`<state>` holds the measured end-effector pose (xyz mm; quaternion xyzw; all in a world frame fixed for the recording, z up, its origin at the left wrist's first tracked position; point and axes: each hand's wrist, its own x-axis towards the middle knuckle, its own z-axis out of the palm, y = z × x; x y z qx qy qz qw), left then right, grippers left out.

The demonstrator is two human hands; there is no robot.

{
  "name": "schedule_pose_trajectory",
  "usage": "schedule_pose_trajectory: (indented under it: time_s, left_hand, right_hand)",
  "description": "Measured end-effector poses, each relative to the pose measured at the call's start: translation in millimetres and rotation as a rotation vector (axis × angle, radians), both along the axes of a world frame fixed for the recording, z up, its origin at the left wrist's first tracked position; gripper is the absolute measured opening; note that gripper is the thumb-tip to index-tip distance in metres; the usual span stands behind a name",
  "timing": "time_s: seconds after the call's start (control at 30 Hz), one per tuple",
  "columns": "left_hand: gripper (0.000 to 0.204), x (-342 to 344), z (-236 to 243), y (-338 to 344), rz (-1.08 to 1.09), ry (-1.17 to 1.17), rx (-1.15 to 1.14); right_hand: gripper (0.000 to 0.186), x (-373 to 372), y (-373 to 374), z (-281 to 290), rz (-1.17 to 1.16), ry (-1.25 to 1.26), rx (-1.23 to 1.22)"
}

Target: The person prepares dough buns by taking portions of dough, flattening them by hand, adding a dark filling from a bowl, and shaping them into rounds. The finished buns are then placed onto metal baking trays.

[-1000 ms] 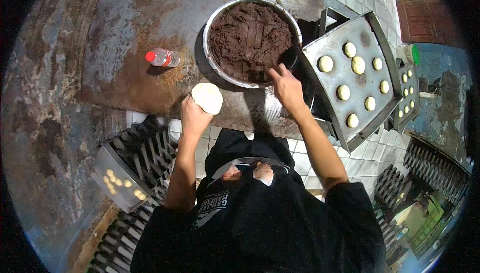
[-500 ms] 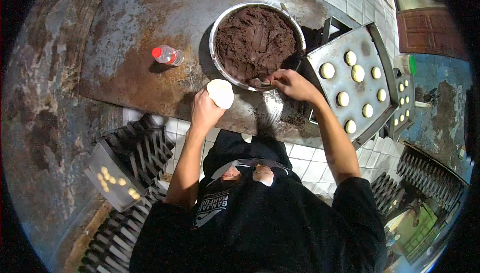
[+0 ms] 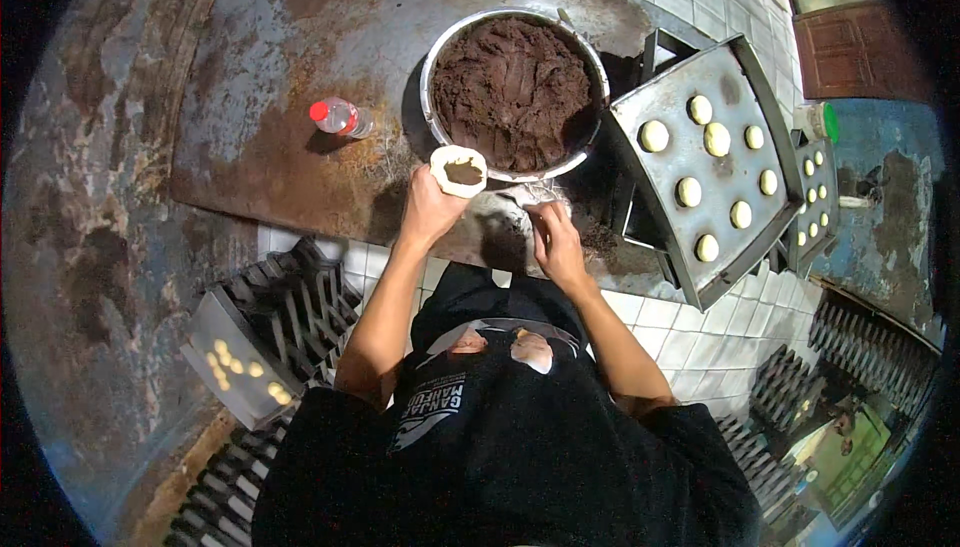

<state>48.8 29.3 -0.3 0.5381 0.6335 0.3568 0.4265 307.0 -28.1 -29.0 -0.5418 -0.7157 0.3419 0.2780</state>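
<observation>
Left hand (image 3: pixel 430 209) is cradling the dough wrapper (image 3: pixel 463 192) by the metal bowl (image 3: pixel 427 97)'s near-left rim, so I'd stay gentle and keep the dark filling (image 3: pixel 462 173) centred; can't tell if the right hand (image 3: pixel 557 241), nearside of the bowl, holds anything.

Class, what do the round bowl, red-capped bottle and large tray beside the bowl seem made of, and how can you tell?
Bowl: shiny metal, perhaps steel; its rim catches bright highlights.
Bottle: glossy, clear plastic most likely, as its body is see-through; glass cannot be excluded.
Tray: dull grey metal, judging by its thin raised edges and dark, scorch-like stains; which metal is unclear.
</observation>
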Motion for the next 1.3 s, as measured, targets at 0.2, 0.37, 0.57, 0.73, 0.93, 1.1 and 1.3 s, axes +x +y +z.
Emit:
schedule_pose_trajectory:
  time_s: [0.2, 0.37, 0.57, 0.73, 0.93, 1.1, 1.3]
  left_hand:
    - [0.043, 10, 49, 4, -0.212, 0.1, 0.03]
    - [0.04, 18, 64, 8, -0.44, 0.051, -0.048]
    - [0.045, 17, 73, 13, -0.636, 0.026, -0.121]
    - [0.056, 10, 74, 2, -0.505, -0.38, -0.257]
    - [0.029, 24, 94, -2, -0.236, -0.672, -0.149]
    - [0.027, 34, 101, 3, -0.345, -0.616, -0.172]
    - [0.039, 34, 111, 9, -0.306, -0.958, -0.42]
  right_hand:
    - [0.047, 31, 14, -18, 0.129, -0.14, -0.214]
    - [0.076, -20, 72, 117, 0.226, 0.125, 0.057]
    - [0.064, -17, 88, 150, 0.377, 0.169, -0.121]
    - [0.028, -14, 83, 150, 0.198, 0.363, -0.322]
    - [0.082, -14, 76, 178, 0.164, 0.509, -0.439]
    - [0.094, -25, 80, 219, 0.351, -0.101, 0.151]
    - [0.033, -6, 86, 222, 0.143, 0.141, -0.004]
